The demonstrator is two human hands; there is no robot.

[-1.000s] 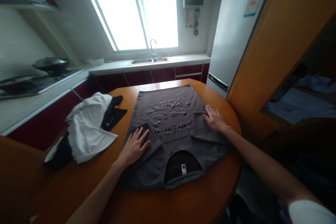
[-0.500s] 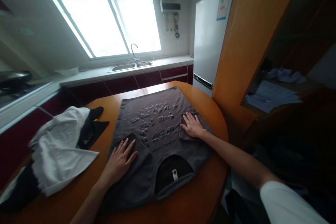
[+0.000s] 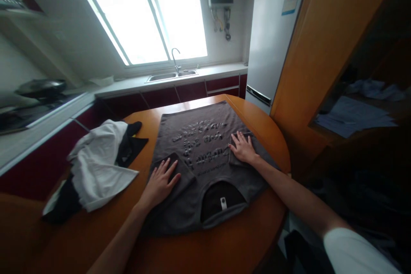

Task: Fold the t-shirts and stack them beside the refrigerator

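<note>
A dark grey T-shirt (image 3: 205,175) lies spread on the wooden table, its neck opening and small white label toward me and its raised lettering facing up. Both sleeves are folded inward over the front. My left hand (image 3: 161,182) rests flat on the left sleeve, fingers spread. On the right sleeve lies my right hand (image 3: 243,148), palm down with the fingers apart. Neither hand grips the cloth; the palms are hidden against it.
The orange-brown table (image 3: 272,130) has a rounded edge at the right. White and black clothes (image 3: 102,158) lie heaped at its left. Beyond stand a counter with a sink (image 3: 170,76), a fridge (image 3: 271,38), and a stove with a pan (image 3: 41,87).
The view has shifted, so the scene sits farther right and slightly higher in the picture. Both hands stay flat on the folded sleeves, and the shirt looks unchanged.
</note>
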